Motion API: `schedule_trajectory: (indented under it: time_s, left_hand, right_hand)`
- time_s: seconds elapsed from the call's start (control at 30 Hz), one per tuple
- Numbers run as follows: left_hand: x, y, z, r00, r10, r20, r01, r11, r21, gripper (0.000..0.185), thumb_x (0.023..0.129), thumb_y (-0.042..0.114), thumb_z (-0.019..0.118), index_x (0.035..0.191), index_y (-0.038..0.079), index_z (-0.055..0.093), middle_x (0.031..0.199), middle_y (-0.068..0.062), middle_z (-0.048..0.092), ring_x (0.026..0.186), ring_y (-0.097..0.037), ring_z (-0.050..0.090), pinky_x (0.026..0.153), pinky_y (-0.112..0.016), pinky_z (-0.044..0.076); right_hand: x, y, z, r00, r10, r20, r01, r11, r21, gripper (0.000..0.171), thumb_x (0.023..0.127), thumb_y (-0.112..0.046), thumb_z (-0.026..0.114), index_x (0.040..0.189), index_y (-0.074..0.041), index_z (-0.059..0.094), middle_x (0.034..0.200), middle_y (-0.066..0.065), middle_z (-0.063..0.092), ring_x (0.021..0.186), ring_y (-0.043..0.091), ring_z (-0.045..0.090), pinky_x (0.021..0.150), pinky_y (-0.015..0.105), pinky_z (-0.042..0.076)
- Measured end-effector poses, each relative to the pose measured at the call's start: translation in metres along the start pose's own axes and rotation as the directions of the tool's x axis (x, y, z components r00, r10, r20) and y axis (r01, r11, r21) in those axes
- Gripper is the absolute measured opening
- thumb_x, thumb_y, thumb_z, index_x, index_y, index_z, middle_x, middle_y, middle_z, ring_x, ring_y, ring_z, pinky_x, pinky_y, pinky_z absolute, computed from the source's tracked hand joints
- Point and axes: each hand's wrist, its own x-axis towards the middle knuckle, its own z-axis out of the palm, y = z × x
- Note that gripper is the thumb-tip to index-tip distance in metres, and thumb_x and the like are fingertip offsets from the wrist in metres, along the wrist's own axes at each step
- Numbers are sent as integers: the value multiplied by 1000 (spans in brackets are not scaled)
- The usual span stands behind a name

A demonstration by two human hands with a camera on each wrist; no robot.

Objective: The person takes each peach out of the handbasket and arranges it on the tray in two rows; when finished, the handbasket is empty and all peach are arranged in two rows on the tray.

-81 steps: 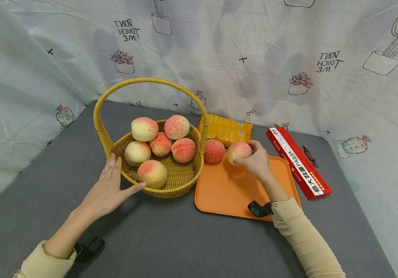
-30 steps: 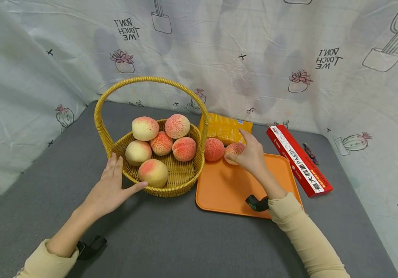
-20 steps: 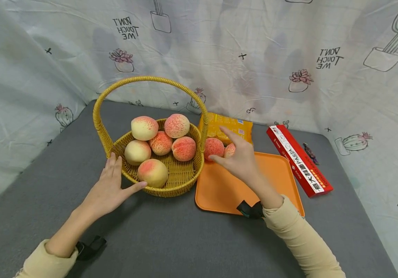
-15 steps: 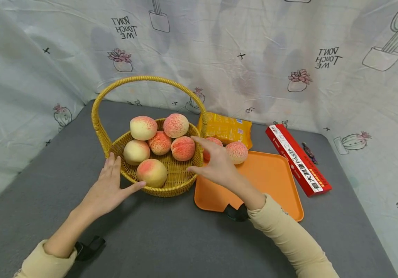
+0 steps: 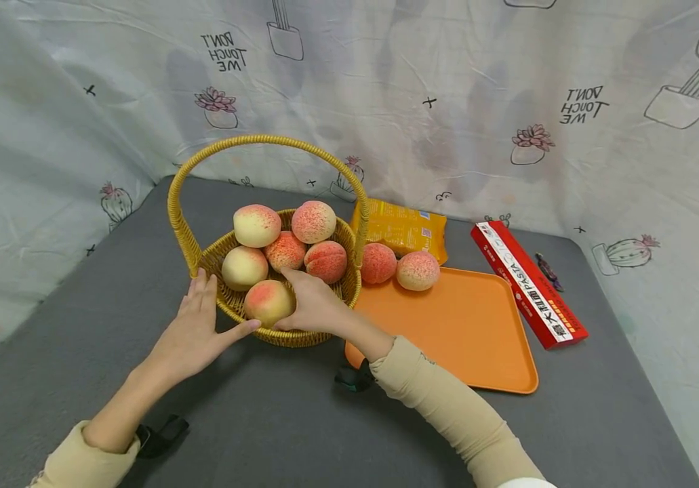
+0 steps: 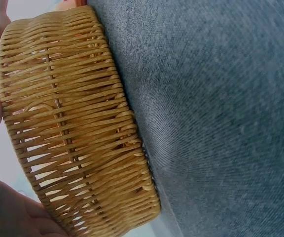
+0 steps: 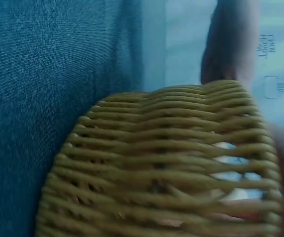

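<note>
Right hand on a peach in the wicker basket

The right hand reaches over the basket rim, its fingers curled round the front peach; four more peaches sit just beyond them. The left hand rests with straight fingers against the basket's outer wall. To the right, two peaches lie on the orange tray on the grey counter.

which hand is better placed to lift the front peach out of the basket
Right. The right hand already cups the front peach inside the basket; the left hand rests flat against the basket's outer wall.
</note>
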Motion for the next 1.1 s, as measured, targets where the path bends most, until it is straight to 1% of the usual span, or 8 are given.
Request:
schedule_trajectory:
  time_s: [0.13,0.23,0.4,0.47,0.6,0.77,0.97,1.1]
  left_hand:
    - [1,0,2,1000,5,-19,-6,1000,-6,113,90,65,53,149,-14,-2,155,-30,-14,143,-45,-10,113,-62,9]
    - [1,0,4,1000,14,-27,-14,1000,-19,113,90,65,53,149,-13,-3,156,-28,-15,144,-44,-10,113,-62,8]
    - [-1,-2,6,999,24,-38,-24,1000,-13,111,92,63,52,149,-13,-4,156,-28,-16,144,-44,-10,114,-61,7]
    - [-1,-2,6,999,24,-39,-24,1000,-8,111,92,64,52,149,-13,-5,156,-28,-16,144,-45,-9,113,-62,7]
    - [-1,-3,6,999,15,-38,-15,1000,-10,111,92,64,52,149,-13,-5,156,-28,-16,143,-46,-9,114,-61,7]
    - [-1,-3,6,999,12,-38,-13,1000,-15,111,91,63,52,149,-13,-5,156,-28,-16,143,-46,-9,114,-62,6]
    - [-1,-3,5,999,15,-34,-15,1000,-6,112,91,64,52,149,-13,-5,156,-28,-16,143,-46,-8,113,-62,7]
    - [0,-3,5,999,12,-33,-12,1000,-2,112,91,64,52,149,-13,-4,156,-29,-16,143,-46,-8,113,-62,7]
  right_hand:
    - [8,1,7,999,5,45,-3,999,-38,81,77,-22,84,143,-1,43,130,11,58,113,24,59,90,30,50]
    - [7,1,8,999,6,34,-4,998,-64,70,76,-24,84,135,-2,51,116,10,64,99,22,63,78,28,52]
    - [4,2,8,997,-19,-70,10,992,-126,68,72,-31,85,127,-2,57,107,10,67,91,25,66,75,29,54]
    - [2,3,8,993,-25,-112,11,992,-122,69,71,-33,86,125,-2,59,104,10,68,89,26,67,75,30,54]
    - [0,3,9,985,16,-173,-18,1000,-11,70,65,-27,87,125,-4,59,104,8,68,89,24,65,76,30,53]
    - [-2,4,8,968,64,-243,-32,991,132,75,62,-20,88,129,-8,59,112,6,66,97,21,63,81,30,53]
    - [-8,3,5,938,69,-341,0,980,198,75,59,-22,91,127,-11,60,110,4,68,92,18,63,75,28,51]
    - [-15,3,3,921,56,-386,47,966,253,76,57,-18,92,125,-11,59,110,5,67,94,18,64,79,27,53]
